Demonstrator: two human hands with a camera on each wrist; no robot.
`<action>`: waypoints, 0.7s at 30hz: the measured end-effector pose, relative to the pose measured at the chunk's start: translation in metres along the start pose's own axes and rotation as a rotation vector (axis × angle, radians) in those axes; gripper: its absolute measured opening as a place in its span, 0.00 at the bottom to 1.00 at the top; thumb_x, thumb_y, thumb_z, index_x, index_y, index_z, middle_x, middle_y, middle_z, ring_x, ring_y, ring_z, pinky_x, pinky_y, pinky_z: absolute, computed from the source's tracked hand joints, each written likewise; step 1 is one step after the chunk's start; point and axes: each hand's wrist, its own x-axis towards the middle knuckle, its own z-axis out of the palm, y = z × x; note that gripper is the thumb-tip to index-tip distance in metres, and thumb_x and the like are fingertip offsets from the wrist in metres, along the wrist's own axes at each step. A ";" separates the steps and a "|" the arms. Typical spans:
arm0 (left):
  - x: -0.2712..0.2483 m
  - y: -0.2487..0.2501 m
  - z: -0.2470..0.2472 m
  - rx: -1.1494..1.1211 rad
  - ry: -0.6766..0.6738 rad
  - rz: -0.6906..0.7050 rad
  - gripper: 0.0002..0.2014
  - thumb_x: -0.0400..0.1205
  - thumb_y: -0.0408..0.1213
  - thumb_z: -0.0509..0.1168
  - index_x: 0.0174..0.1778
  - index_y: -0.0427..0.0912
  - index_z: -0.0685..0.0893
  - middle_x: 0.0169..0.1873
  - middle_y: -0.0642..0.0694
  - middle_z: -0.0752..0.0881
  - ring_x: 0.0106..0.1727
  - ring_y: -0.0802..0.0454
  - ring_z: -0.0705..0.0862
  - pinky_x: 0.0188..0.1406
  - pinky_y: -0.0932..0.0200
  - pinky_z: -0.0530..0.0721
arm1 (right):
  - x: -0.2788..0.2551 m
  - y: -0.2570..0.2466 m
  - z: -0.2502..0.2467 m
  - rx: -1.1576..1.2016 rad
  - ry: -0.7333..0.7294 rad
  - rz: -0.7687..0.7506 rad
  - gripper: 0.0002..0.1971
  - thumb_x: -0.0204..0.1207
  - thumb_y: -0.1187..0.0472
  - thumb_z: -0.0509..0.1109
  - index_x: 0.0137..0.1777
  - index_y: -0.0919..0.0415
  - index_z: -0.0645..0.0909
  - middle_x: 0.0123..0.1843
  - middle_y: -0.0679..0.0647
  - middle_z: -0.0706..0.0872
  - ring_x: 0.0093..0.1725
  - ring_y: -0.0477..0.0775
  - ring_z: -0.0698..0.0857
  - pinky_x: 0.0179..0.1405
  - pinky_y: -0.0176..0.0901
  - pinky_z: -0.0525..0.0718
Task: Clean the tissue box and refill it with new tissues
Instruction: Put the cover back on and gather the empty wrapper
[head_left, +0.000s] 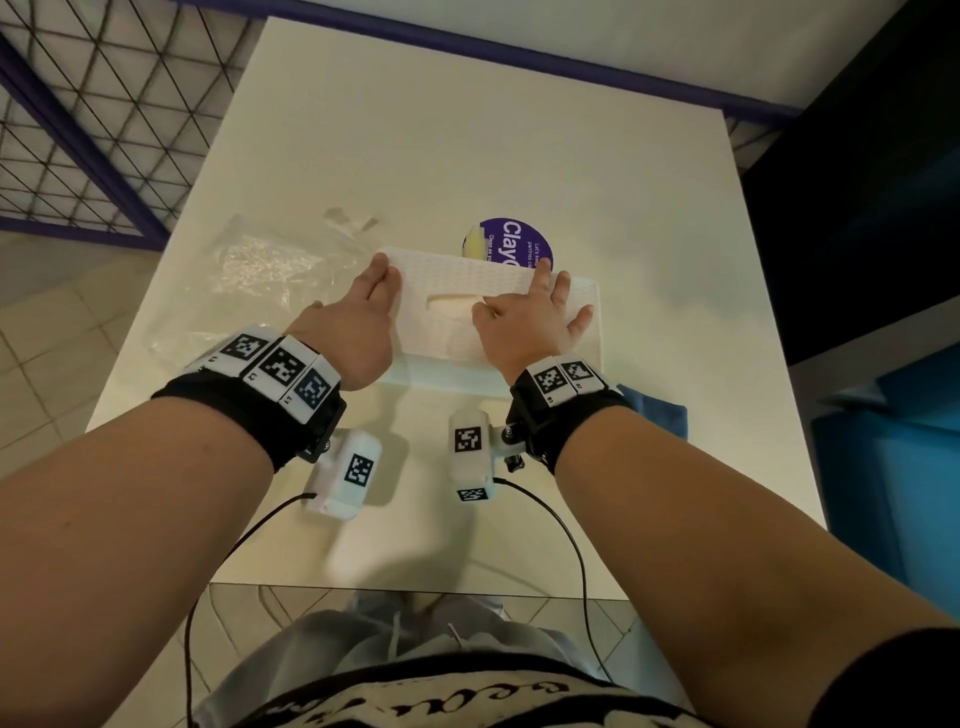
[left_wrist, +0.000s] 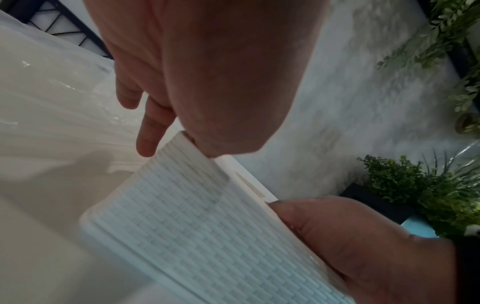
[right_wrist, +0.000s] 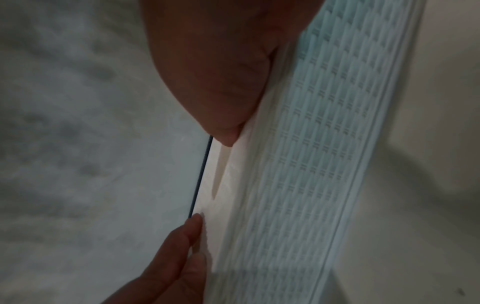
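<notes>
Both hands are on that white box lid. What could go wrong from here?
The lid sits askew on its base, so pressing with the left hand and right hand may jam it. What looks like tissue in the slot could get pinched or pushed in. The purple-labelled container right behind might get knocked.

White table, tissue box, clear plastic wrapper, round purple label, blue cloth
</notes>
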 end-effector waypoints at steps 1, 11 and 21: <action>-0.001 0.001 0.000 0.039 0.001 -0.002 0.30 0.82 0.24 0.50 0.82 0.31 0.54 0.84 0.45 0.33 0.82 0.48 0.28 0.76 0.37 0.67 | -0.001 0.002 0.000 0.023 0.008 -0.014 0.17 0.82 0.45 0.55 0.57 0.44 0.85 0.87 0.53 0.42 0.86 0.59 0.37 0.79 0.71 0.35; 0.009 0.002 0.004 -0.314 0.109 -0.015 0.35 0.82 0.26 0.53 0.85 0.38 0.47 0.85 0.50 0.38 0.82 0.34 0.58 0.72 0.34 0.72 | 0.012 0.009 -0.018 0.309 0.084 0.025 0.18 0.85 0.48 0.55 0.69 0.48 0.77 0.85 0.49 0.61 0.86 0.49 0.49 0.82 0.60 0.40; 0.009 0.017 -0.012 -0.286 0.195 -0.170 0.38 0.81 0.29 0.51 0.85 0.47 0.39 0.84 0.54 0.34 0.74 0.39 0.71 0.65 0.45 0.72 | 0.023 0.008 -0.020 0.739 0.245 0.093 0.16 0.82 0.44 0.57 0.61 0.52 0.77 0.59 0.48 0.82 0.51 0.49 0.79 0.79 0.60 0.64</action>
